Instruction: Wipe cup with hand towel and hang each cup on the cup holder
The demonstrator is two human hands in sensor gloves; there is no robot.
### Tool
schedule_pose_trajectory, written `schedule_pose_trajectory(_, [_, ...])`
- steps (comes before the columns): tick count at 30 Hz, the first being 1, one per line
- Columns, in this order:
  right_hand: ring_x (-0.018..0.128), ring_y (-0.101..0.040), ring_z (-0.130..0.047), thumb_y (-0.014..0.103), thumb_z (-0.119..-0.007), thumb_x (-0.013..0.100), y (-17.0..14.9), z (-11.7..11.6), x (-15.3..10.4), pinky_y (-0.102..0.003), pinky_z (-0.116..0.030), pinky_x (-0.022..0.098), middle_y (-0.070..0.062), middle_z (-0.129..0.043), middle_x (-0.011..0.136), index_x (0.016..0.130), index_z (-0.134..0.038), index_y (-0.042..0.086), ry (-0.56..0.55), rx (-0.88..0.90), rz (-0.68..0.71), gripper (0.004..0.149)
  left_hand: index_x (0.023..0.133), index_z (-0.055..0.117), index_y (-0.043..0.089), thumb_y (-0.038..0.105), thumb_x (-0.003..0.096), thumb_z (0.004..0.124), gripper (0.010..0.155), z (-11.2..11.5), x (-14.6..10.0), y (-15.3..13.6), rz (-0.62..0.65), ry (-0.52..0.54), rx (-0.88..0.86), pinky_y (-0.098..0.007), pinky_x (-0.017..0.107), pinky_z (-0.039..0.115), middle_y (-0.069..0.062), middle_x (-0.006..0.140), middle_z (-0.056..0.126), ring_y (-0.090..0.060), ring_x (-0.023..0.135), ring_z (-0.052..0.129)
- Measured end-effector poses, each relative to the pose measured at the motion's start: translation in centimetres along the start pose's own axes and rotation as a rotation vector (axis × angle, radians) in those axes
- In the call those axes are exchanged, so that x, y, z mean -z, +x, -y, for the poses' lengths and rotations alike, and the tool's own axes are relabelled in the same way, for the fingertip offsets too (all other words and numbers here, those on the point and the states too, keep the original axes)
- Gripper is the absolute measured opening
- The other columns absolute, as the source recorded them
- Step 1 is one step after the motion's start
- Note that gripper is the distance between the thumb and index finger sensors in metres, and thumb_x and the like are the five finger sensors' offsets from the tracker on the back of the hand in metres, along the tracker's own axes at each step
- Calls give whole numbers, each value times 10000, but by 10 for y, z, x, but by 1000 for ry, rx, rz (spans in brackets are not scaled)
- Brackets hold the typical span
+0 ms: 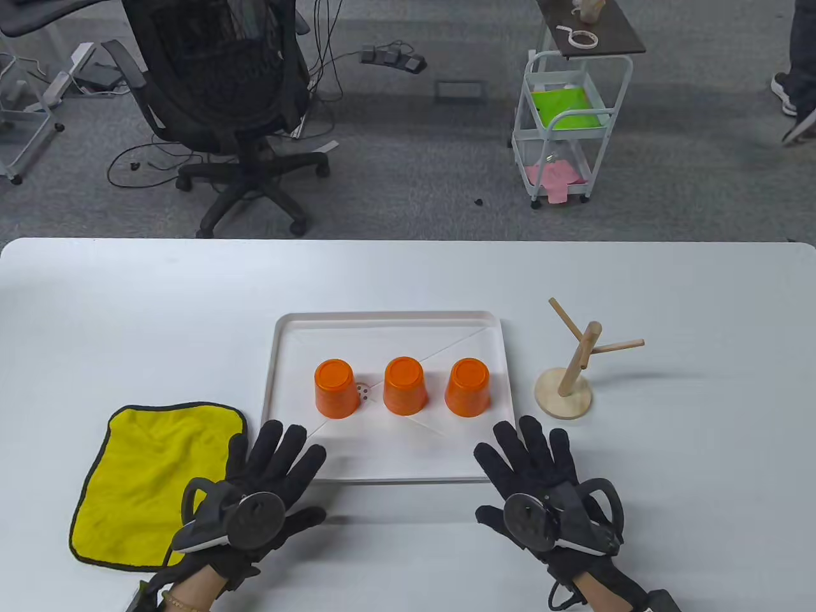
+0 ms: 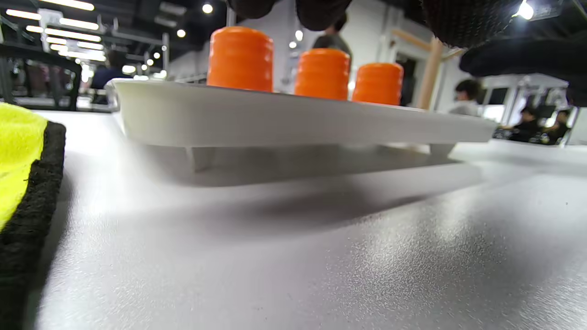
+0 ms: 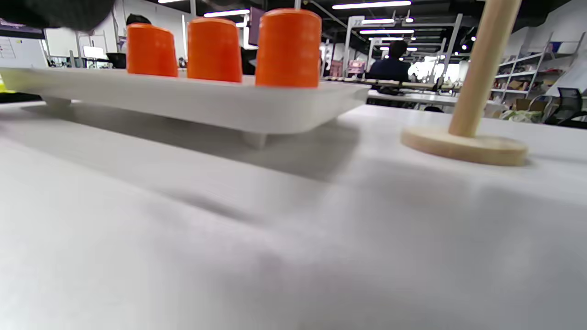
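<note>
The left hand point(image 1: 271, 481) and the right hand point(image 1: 542, 481) lie flat at the near edge of the white counter point(image 1: 669, 459), fingers straight and spread, holding nothing; the fingertips of both overlap the near rim of the white tray point(image 1: 287, 338). The yellow hand towel point(image 1: 146, 472), edged in black, lies flat on the counter just left of the left hand, its right edge partly under that hand. On the tray, three orange cups stand inverted in one row: the left cup point(image 1: 336, 389), the middle cup point(image 1: 404, 385), and the right cup point(image 1: 467, 387), apart from one another. The wooden cup holder point(image 1: 577, 370) stands on the counter just right of the tray, carrying no cup; its upright post leans in the table view and three pegs branch from it. The left wrist view shows the tray point(image 2: 293, 123) raised on short feet, which the table view does not reveal. The right wrist view shows the cup holder's round base point(image 3: 463, 146) flat on the counter. Beyond the counter stand a black office chair point(image 1: 217, 95) and a white trolley point(image 1: 567, 127).
</note>
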State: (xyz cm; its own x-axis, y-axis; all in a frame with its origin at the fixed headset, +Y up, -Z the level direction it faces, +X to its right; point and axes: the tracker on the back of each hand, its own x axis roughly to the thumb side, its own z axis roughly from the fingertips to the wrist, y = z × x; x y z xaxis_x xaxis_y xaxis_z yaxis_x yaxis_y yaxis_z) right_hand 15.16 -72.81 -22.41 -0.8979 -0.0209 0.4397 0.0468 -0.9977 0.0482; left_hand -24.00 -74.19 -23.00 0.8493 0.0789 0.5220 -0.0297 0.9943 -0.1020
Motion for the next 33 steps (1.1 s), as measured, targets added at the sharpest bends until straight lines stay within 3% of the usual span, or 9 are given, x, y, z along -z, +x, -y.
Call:
schedule_pose_trajectory(25, [1104, -406, -117, 678, -567, 497, 3, 0, 4, -624, -167, 763, -106, -196, 1240, 1165, -287, 353, 26, -4, -19, 793, 1197, 268, 337, 709, 559, 544, 789, -2, -3, -2, 5, 29, -17, -718, 692, 137, -91, 1287, 148, -410, 1120, 52])
schedule_pose_trajectory(33, [1113, -437, -153, 658, -579, 517, 11, 31, 19, -609, -252, 796, -102, -201, 1248, 1168, -278, 367, -32, 19, -26, 774, 1196, 275, 336, 704, 562, 546, 782, -4, -5, -2, 15, 52, -30, -716, 694, 147, -91, 1285, 147, -411, 1118, 54])
